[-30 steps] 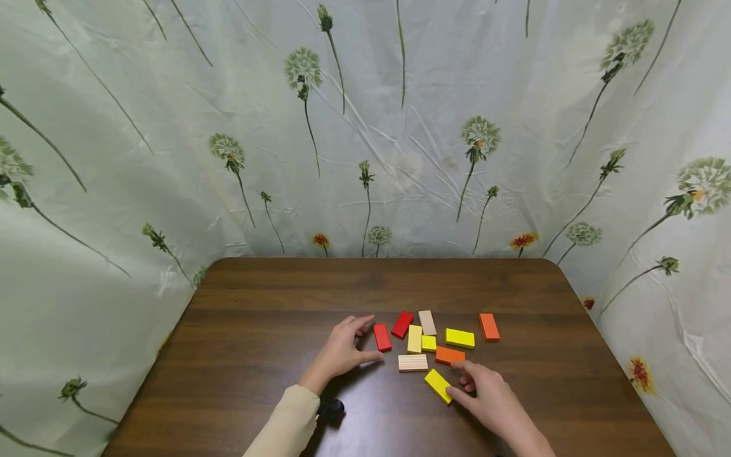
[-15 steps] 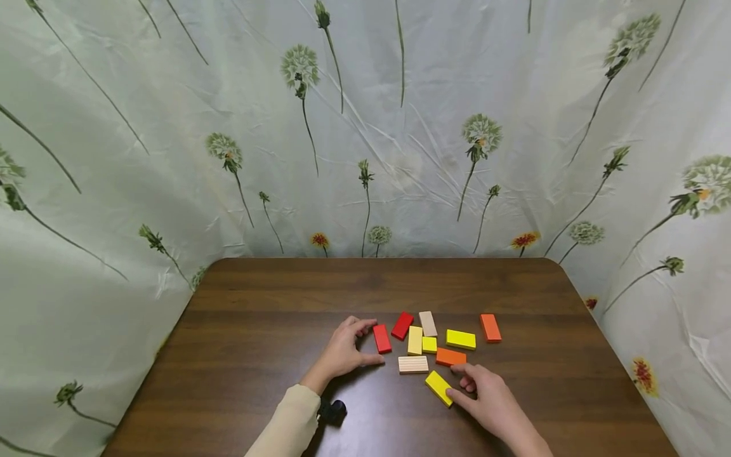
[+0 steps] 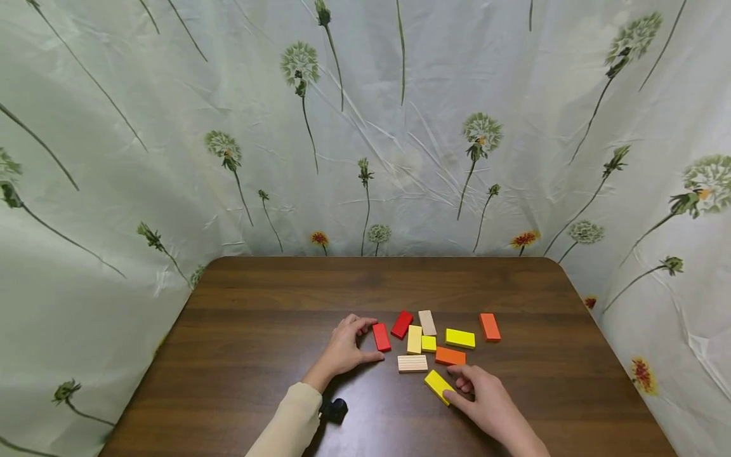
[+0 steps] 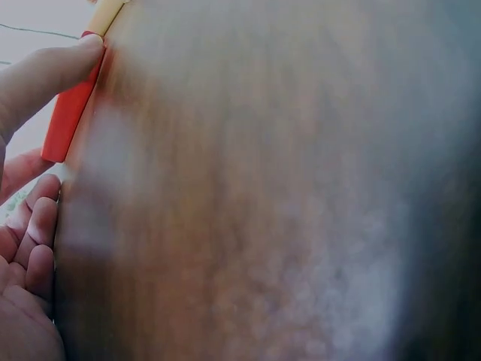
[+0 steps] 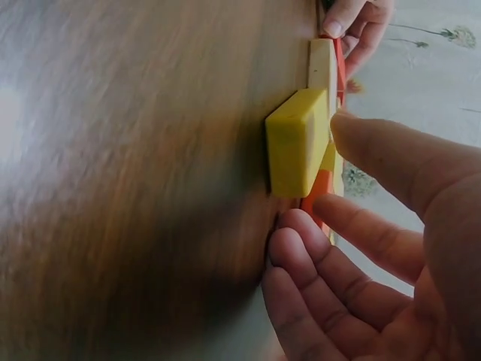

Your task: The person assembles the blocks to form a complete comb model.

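Observation:
My left hand (image 3: 341, 349) is at the left of a group of coloured wooden blocks. Its thumb and index finger are spread around the two ends of a red block (image 3: 381, 337) lying flat; whether they touch it I cannot tell. In the left wrist view the thumb covers one end of that red block (image 4: 72, 113). At the near side, my right hand (image 3: 485, 400) has its thumb at the edge of a yellow block (image 3: 437, 385), which lies tilted in direction on the table. The right index fingertip is close to an orange block (image 3: 450, 355), apart from the yellow one.
Between and beyond the hands lie a second red block (image 3: 402, 324), a pale block (image 3: 427, 322), a cream block (image 3: 414, 339), a small yellow piece (image 3: 429, 344), a ridged block (image 3: 412, 364), another yellow block (image 3: 459, 338) and another orange block (image 3: 489, 327). A floral curtain (image 3: 400, 139) hangs behind the table (image 3: 257, 330).
The right hand has shifted very slightly left over the yellow block's edge. The left hand and the blocks stay about where they were; the head view moves a little.

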`<act>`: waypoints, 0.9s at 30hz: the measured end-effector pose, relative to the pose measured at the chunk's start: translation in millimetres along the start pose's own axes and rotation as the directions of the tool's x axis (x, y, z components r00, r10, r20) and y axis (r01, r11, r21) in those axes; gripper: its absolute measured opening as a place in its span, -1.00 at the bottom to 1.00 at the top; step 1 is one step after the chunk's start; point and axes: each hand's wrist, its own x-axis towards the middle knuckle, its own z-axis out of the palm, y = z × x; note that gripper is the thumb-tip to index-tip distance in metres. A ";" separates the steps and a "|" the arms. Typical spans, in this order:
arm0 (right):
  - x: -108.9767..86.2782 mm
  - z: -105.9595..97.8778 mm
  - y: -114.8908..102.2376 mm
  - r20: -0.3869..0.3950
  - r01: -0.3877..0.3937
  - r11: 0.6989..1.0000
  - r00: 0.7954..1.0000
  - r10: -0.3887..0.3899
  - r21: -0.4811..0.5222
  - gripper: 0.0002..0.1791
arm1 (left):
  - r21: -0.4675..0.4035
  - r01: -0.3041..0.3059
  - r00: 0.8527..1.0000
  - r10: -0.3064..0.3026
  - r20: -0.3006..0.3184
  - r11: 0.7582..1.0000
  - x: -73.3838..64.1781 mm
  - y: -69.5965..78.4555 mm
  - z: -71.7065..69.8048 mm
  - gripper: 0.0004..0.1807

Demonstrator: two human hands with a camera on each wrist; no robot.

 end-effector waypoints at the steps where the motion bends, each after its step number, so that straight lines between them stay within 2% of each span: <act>1: -0.3 0.0 -0.5 0.004 0.001 1.000 1.000 -0.001 0.008 -0.50 | -0.001 -0.004 1.000 0.004 -0.003 1.000 0.3 0.3 -0.1 -0.21; 10: -2.9 -0.2 1.1 0.084 0.039 0.997 0.995 -0.044 0.071 -0.45 | -0.008 -0.005 1.000 0.005 -0.011 1.000 2.6 -0.2 0.5 -0.25; 17: -3.6 -1.8 7.3 0.112 0.083 0.991 0.989 -0.095 0.101 -0.42 | -0.007 -0.021 1.000 0.021 -0.017 1.000 3.0 -0.8 0.3 -0.31; 23: -3.2 -2.8 19.1 0.167 0.147 0.968 0.969 -0.182 0.201 -0.34 | -0.020 -0.046 0.999 0.046 -0.023 0.999 2.0 0.3 -3.5 -0.36; 27: -3.1 -3.6 25.8 0.165 0.185 0.948 0.959 -0.232 0.259 -0.31 | -0.024 -0.053 0.999 0.053 -0.007 0.998 3.7 2.1 -9.7 -0.38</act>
